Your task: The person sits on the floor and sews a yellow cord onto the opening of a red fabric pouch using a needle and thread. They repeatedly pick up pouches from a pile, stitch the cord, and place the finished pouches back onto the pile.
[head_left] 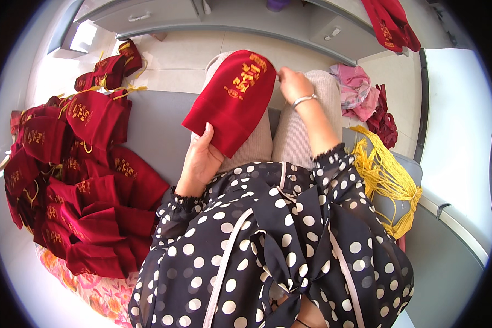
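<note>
Biggest thing here is the heap of red pouches [93,188] on the person's left, gold print on them, yellow drawstrings poking out of several. It's spread over the grey seat [169,106] and a flowered cloth [101,295]. Next size down: the bundle of yellow cords [391,169] on the right side, strands bunched toward one end, just beside the right sleeve.

Then the piece being worked on, a single red pouch [232,104] lying slantwise over the lap [295,136], print side up. Left hand [205,156] has it by the near edge, thumb on top and fingers tucked under, so that's a closed grip. Right hand [295,87] is at the far right edge with its fingers curled in together. Can't tell if it's pinching fabric, a bit of cord or nothing. Smallest bit: the silvery bracelet [304,101] on that wrist.

Tips, just my take: let the left thumb anchor the cloth lightly so it doesn't bunch, and work the right fingertips close to the edge rather than tugging from far out. Thin fabric like that probably puckers easily, so small, even pulls. And mind the bracelet, it could snag.
</note>
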Demonstrator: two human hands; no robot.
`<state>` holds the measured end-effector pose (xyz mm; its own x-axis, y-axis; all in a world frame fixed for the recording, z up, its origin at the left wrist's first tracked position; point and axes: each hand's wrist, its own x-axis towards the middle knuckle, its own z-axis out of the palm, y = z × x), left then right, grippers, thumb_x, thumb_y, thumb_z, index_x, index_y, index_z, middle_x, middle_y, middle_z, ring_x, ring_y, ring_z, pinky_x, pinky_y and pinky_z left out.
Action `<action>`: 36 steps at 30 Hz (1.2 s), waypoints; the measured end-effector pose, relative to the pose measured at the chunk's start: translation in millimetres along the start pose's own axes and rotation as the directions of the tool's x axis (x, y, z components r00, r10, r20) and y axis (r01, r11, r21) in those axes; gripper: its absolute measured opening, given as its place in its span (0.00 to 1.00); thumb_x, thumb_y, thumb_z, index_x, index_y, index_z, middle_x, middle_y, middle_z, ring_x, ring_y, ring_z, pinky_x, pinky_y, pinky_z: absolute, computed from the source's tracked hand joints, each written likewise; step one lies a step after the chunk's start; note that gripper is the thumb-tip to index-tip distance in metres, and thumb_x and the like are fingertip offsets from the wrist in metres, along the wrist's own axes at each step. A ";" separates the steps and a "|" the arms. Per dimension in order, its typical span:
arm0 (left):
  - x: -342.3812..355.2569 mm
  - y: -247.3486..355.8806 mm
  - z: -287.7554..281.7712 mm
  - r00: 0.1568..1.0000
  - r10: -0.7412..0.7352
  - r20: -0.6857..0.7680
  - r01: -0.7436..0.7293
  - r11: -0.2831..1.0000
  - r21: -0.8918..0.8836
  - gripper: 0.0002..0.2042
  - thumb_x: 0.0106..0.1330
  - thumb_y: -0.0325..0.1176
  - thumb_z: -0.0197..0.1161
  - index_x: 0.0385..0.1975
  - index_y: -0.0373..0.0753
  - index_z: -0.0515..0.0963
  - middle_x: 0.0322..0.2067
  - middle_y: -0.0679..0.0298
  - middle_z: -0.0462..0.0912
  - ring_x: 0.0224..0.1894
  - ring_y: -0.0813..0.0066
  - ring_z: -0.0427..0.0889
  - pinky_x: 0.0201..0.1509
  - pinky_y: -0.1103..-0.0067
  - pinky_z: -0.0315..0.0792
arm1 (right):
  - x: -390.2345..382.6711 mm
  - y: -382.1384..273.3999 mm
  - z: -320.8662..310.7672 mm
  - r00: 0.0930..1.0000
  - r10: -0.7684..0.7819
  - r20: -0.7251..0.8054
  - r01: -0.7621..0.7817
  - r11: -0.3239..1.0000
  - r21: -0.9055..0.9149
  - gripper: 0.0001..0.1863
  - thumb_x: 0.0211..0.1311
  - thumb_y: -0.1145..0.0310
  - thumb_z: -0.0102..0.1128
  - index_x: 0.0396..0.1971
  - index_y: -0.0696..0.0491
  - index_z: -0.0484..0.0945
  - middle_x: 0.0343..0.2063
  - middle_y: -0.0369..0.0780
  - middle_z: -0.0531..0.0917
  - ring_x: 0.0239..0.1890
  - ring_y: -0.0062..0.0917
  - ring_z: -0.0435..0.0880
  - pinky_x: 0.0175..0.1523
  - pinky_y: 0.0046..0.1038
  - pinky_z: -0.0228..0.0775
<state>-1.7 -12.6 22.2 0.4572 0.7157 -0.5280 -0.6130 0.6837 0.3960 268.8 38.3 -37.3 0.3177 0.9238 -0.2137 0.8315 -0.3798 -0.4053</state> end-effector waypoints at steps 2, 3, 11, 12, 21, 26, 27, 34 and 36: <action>-0.7 4.1 0.2 1.000 -0.013 0.005 0.014 0.999 -0.032 0.21 0.73 0.40 0.44 0.60 0.34 0.61 0.59 0.58 0.68 0.61 0.66 0.68 0.66 0.67 0.62 | 2.6 5.2 -11.7 0.996 -0.029 -0.090 0.043 0.987 0.157 0.12 0.65 0.60 0.45 0.37 0.50 0.75 0.32 0.45 0.83 0.38 0.43 0.80 0.42 0.43 0.71; 1.4 9.4 4.5 0.999 -0.022 0.028 0.024 0.997 -0.068 0.21 0.73 0.41 0.44 0.60 0.34 0.61 0.59 0.58 0.68 0.61 0.66 0.68 0.66 0.67 0.61 | -4.7 -4.7 -31.6 0.986 -0.022 -0.166 0.063 0.967 0.247 0.12 0.66 0.60 0.45 0.37 0.50 0.75 0.31 0.45 0.83 0.38 0.44 0.80 0.42 0.43 0.71; 29.5 50.8 22.6 0.979 0.029 0.201 0.043 0.937 -0.346 0.23 0.72 0.42 0.44 0.59 0.32 0.61 0.59 0.55 0.67 0.62 0.61 0.67 0.67 0.65 0.58 | -106.4 -43.6 -115.6 0.976 -0.213 0.045 0.151 0.813 0.563 0.10 0.67 0.69 0.48 0.44 0.51 0.76 0.15 0.37 0.75 0.17 0.15 0.74 0.25 0.20 0.66; 31.7 53.7 22.5 0.974 0.041 0.223 0.046 0.928 -0.371 0.23 0.72 0.42 0.44 0.59 0.32 0.61 0.59 0.54 0.67 0.62 0.61 0.67 0.67 0.64 0.58 | -116.1 -43.6 -114.7 0.970 -0.238 0.041 0.175 0.811 0.558 0.10 0.67 0.70 0.49 0.45 0.51 0.76 0.15 0.37 0.74 0.17 0.15 0.74 0.25 0.20 0.65; 43.6 57.8 29.2 0.970 0.080 0.231 0.026 0.907 -0.421 0.20 0.72 0.41 0.45 0.55 0.32 0.66 0.56 0.55 0.71 0.59 0.60 0.69 0.66 0.62 0.60 | -144.2 -34.7 -93.6 0.945 -0.326 -0.043 0.312 0.850 0.425 0.10 0.61 0.72 0.55 0.42 0.52 0.78 0.28 0.43 0.82 0.24 0.34 0.81 0.29 0.28 0.71; 40.1 57.0 33.7 0.977 0.079 0.198 -0.002 0.931 -0.364 0.20 0.72 0.44 0.43 0.54 0.34 0.67 0.53 0.58 0.74 0.57 0.63 0.72 0.64 0.63 0.63 | -144.1 -35.8 -89.1 0.948 -0.316 -0.042 0.306 0.868 0.391 0.10 0.61 0.71 0.55 0.42 0.52 0.78 0.28 0.44 0.82 0.27 0.37 0.82 0.30 0.31 0.72; 40.4 56.4 34.0 0.979 0.079 0.189 -0.006 0.933 -0.359 0.20 0.72 0.44 0.44 0.54 0.35 0.67 0.53 0.58 0.75 0.57 0.63 0.72 0.64 0.63 0.63 | -143.4 -37.1 -89.3 0.951 -0.308 -0.030 0.295 0.877 0.380 0.09 0.61 0.71 0.55 0.41 0.52 0.78 0.28 0.44 0.82 0.27 0.37 0.82 0.30 0.31 0.72; 43.0 50.3 32.0 0.965 0.101 0.242 -0.006 0.932 -0.363 0.20 0.72 0.42 0.45 0.54 0.33 0.67 0.55 0.55 0.73 0.58 0.60 0.70 0.65 0.61 0.61 | -138.4 -45.0 -86.7 0.949 -0.303 -0.088 0.315 0.892 0.324 0.09 0.61 0.70 0.55 0.41 0.50 0.78 0.25 0.43 0.82 0.26 0.37 0.81 0.28 0.32 0.72; 41.4 51.1 37.9 0.969 0.124 0.215 -0.052 0.948 -0.315 0.19 0.72 0.41 0.46 0.53 0.33 0.68 0.53 0.56 0.74 0.57 0.61 0.71 0.65 0.63 0.62 | -135.5 -45.1 -80.2 0.918 -0.350 -0.186 0.390 0.881 0.268 0.10 0.61 0.70 0.55 0.41 0.49 0.78 0.24 0.42 0.82 0.25 0.36 0.81 0.27 0.32 0.71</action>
<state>10.3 57.4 49.1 0.5051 0.8089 -0.3009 -0.8076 0.5659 0.1657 224.8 -65.8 81.2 0.0853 0.9902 0.1106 0.7344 0.0125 -0.6786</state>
